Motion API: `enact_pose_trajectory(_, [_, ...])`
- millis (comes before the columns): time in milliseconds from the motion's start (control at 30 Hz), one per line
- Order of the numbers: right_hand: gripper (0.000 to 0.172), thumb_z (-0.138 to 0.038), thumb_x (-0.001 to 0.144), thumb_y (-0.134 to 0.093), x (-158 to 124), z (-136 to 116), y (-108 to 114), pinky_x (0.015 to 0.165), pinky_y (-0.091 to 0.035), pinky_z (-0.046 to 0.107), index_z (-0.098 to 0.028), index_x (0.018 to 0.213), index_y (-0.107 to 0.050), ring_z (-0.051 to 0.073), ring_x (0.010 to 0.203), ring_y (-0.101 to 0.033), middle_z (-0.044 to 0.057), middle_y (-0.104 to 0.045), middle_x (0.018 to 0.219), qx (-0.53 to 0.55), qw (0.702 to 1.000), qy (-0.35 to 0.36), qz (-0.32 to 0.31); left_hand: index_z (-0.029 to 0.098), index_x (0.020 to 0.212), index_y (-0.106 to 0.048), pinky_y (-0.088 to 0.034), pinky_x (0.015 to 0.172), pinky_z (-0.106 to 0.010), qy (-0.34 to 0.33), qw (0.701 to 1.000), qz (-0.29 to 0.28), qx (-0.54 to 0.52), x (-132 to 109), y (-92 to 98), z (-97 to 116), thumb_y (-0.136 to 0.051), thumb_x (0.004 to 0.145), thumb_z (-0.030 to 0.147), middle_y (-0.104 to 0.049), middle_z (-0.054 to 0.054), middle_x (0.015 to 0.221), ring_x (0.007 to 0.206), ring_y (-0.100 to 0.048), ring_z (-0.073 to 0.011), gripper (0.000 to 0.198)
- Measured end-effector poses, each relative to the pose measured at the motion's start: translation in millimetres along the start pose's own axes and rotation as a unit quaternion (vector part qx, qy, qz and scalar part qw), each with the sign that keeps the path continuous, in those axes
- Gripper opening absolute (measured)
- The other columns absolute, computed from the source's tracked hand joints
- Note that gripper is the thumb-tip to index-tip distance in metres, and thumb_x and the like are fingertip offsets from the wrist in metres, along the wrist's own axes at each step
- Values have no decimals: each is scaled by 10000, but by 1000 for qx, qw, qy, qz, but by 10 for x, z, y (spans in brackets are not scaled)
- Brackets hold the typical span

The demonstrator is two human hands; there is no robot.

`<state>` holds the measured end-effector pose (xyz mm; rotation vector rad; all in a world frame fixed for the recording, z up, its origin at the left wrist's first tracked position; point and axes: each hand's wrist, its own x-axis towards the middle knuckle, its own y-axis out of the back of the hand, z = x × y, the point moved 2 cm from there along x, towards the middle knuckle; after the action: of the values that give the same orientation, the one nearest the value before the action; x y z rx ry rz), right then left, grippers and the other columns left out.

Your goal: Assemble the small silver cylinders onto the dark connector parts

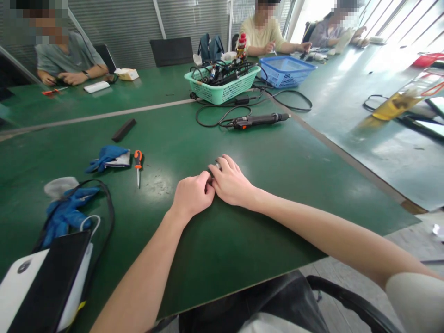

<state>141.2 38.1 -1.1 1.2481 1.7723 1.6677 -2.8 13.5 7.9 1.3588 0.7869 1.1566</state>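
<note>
Grn tbl (305, 166) under L hand (193, 194), R hand (231, 184); gray blinds (114, 27) behind.

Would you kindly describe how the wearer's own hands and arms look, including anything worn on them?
The left hand and right hand are ungloved. The left forearm and right forearm are bare, with no watch or bracelet visible. A plain off-white fabric sleeve shows on the right arm; the left sleeve is out of view.

Past the far edge of the green counter (277, 166), a dark chair (171, 51) stands before grey slatted blinds (114, 18). A bright window (411, 18) glares beyond the far right corner; grey floor (411, 247) borders the near right.
</note>
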Motion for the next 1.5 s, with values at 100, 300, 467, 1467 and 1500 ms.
enact_pose_trajectory(100, [493, -256, 946, -451, -18, 51, 56, 1134, -344, 583, -118, 1419, -475, 413, 1446, -275, 226, -414, 1476, 14, 1000, 15, -2, 220, 949, -617, -421, 627, -313, -1, 1000, -1, 1, -7, 16, 9, -469, 865, 230, -734, -47, 852, 778, -694, -242, 170])
enact_pose_trajectory(300, [583, -266, 887, -549, -183, 295, 230, 1154, -345, 618, -157, 1450, -449, 399, 1487, -243, 174, -369, 1563, 77, 995, 58, 17, 223, 986, -618, -417, 618, -316, -12, 1000, -3, 18, 11, -2, 20, -484, 839, 227, -733, -44, 832, 757, -688, -247, 199])
enact_pose_trajectory(467, [462, -260, 889, -580, -306, 483, 220, 1170, -381, 554, -173, 1339, -524, 335, 1431, -371, 165, -459, 1492, 118, 990, 49, 55, 217, 995, -606, -403, 598, -308, -14, 1000, -10, -6, 73, -26, 31, -475, 888, 292, -726, -40, 826, 674, -660, -216, 185])
enact_pose_trajectory(1467, [356, -191, 944, -511, -323, 528, 141, 1168, -361, 618, -212, 1290, -590, 327, 1470, -308, 139, -432, 1517, 143, 984, 99, 46, 242, 1359, -501, -459, 649, -283, -14, 1000, -21, -18, 108, 6, 72, -445, 958, 341, -743, -35, 894, 715, -692, -210, 417])
enact_pose_trajectory(1500, [339, -191, 944, -513, -324, 529, 145, 1164, -363, 621, -208, 1272, -599, 330, 1473, -302, 144, -427, 1518, 140, 983, 105, 47, 247, 1378, -491, -462, 654, -287, -20, 999, -21, -19, 108, 6, 75, -443, 957, 337, -743, -36, 903, 717, -692, -212, 433])
